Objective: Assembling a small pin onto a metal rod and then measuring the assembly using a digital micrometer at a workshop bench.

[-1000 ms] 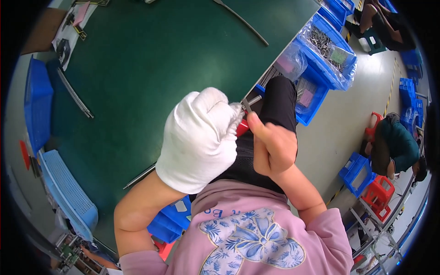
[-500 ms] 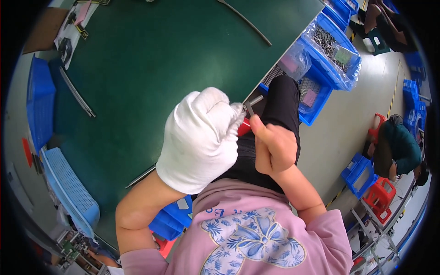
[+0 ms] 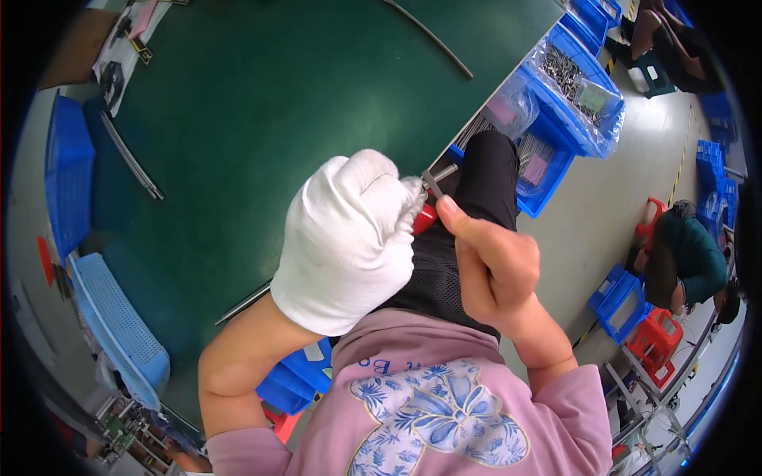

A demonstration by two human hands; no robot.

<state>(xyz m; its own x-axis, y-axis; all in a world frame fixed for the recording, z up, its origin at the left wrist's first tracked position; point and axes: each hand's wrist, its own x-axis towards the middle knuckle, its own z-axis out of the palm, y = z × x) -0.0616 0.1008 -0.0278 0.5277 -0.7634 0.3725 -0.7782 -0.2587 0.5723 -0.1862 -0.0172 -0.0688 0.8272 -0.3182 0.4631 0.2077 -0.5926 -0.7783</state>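
My left hand [image 3: 349, 238], in a white glove, is closed around a slim metal rod. The rod's shiny end [image 3: 446, 172] pokes out past the glove's fingers, and a length of rod [image 3: 242, 305] in line with it shows behind my wrist; the glove hides the middle. Bare, my right hand [image 3: 502, 266] is closed, with the thumb stretched along a thin flat grey strip [image 3: 432, 184]. That strip crosses the rod close to its tip and seems to touch it. Whether it is a file or an abrasive strip I cannot tell. A red object [image 3: 425, 218] shows below, between my hands.
On the green table [image 3: 238, 119] lie a long thin rod [image 3: 432, 38] and several curved rods [image 3: 131, 159]. Blue bins [image 3: 556, 170] of metal parts stand at the table's right edge. A light-blue basket [image 3: 119, 325] is at left. A person [image 3: 690, 254] bends over at far right.
My right hand has moved right and slightly down, away from the glove, with the grey strip's end still at the rod. My left hand has stayed nearly in place.
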